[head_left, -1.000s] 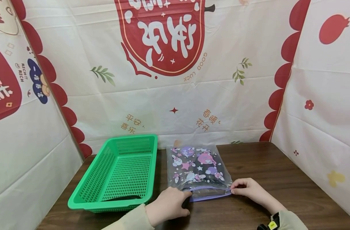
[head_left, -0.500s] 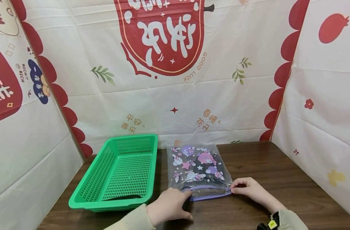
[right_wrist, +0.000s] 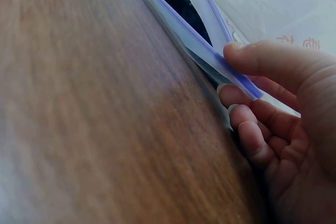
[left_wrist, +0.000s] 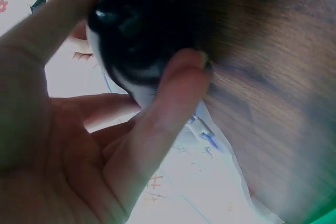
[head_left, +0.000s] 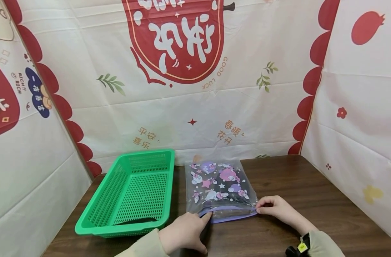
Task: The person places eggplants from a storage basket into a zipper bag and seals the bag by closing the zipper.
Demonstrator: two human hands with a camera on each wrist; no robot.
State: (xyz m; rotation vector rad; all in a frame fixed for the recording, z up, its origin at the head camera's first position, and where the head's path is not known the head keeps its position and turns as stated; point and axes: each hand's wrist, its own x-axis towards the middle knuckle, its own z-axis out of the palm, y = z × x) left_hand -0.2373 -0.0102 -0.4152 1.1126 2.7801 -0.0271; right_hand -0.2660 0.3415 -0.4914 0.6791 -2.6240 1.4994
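Observation:
A clear zip bag (head_left: pixel 219 187) printed with pink, purple and white cartoon figures lies flat on the table, its purple-edged mouth toward me. My left hand (head_left: pixel 184 230) is at the mouth's left end and holds a glossy black rounded object (left_wrist: pixel 134 35) between thumb and fingers; its exact kind is not clear. In the right wrist view a black piece (right_wrist: pixel 181 6) shows between the parted purple edges. My right hand (head_left: pixel 279 211) pinches the right corner of the bag's purple zip edge (right_wrist: pixel 210 51) between thumb and index finger. Something dark shows through the bag.
To the left stands a green perforated basket (head_left: pixel 83 214) with a dark, long, curved item (head_left: pixel 135 221) near its front wall. Under everything is a brown wooden table (head_left: pixel 279 171). Printed white cloth (head_left: pixel 163 117) hangs behind and at both sides.
The head view has shifted slightly, so the scene sits a little further left. My left thumb has lowered a bit and spread from the index finger. The right hand keeps its pinch on the bag.

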